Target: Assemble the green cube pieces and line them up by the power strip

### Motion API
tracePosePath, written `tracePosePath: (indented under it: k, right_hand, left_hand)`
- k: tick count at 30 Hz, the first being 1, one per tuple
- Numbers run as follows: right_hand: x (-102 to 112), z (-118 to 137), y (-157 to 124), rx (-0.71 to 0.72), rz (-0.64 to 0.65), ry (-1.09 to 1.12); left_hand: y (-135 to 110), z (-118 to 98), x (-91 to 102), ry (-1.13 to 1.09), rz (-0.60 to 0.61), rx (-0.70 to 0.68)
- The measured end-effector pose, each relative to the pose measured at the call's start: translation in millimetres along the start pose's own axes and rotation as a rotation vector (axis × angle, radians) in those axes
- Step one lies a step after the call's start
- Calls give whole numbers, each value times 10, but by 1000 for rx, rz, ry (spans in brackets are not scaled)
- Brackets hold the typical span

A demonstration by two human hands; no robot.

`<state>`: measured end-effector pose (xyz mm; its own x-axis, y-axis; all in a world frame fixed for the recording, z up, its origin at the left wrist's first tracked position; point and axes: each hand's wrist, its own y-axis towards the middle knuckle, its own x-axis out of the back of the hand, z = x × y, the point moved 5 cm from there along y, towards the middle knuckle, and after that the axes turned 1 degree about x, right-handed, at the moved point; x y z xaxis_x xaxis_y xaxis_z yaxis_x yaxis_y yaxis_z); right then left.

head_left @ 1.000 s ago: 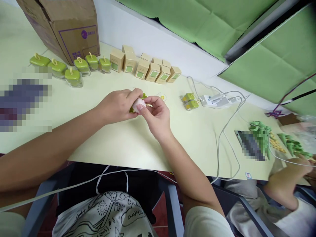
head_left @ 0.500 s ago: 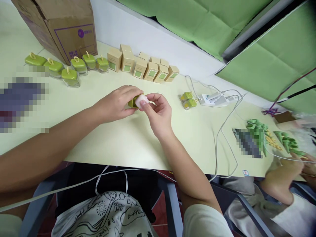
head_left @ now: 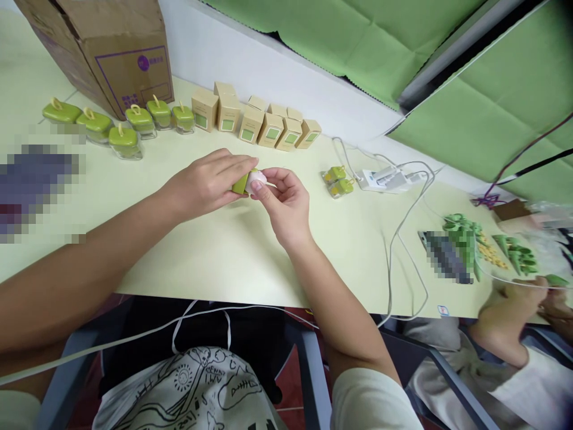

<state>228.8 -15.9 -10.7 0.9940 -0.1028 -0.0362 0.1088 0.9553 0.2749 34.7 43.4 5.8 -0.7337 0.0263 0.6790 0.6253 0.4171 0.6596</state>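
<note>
My left hand (head_left: 208, 182) is closed around a small green piece (head_left: 240, 183) just above the pale table (head_left: 215, 251). My right hand (head_left: 283, 200) pinches a small white piece (head_left: 256, 178) and presses it against the green one. Both hands meet at the table's middle. A thin clear strip pokes out past my right fingers.
Several green-lidded clear cases (head_left: 125, 138) and small kraft boxes (head_left: 250, 124) line the far edge beside a big cardboard box (head_left: 102, 48). Two green parts (head_left: 338, 181), a white power strip (head_left: 385, 178) and cables lie to the right. Another person's hand (head_left: 514, 304) works by green pieces (head_left: 465, 236).
My hands have stayed together, turning the white piece against the green one; the green piece now shows more between my fingers. The other person's hand shifted slightly at the right.
</note>
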Motion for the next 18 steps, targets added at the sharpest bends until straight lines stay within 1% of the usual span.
tracePosePath:
  k: [3, 6, 9, 11, 14, 18]
  right_hand:
    - [-9, 3, -4, 0, 1, 4]
    - [-8, 10, -7, 2, -13, 4]
    - [4, 20, -5, 9, -24, -7]
    - [12, 28, -5, 15, -27, -15]
    - [15, 36, -10, 10, -33, -14]
    - [-13, 52, -24, -6, -34, 15]
  left_hand:
    - [5, 4, -8, -4, 4, 23]
    - [17, -18, -22, 4, 11, 9]
    - [25, -62, -16, -5, -18, -19]
    - [22, -79, -13, -9, -31, -9]
    - [-2, -83, -15, 8, -23, 20]
    - [-46, -77, -15, 50, -10, 4]
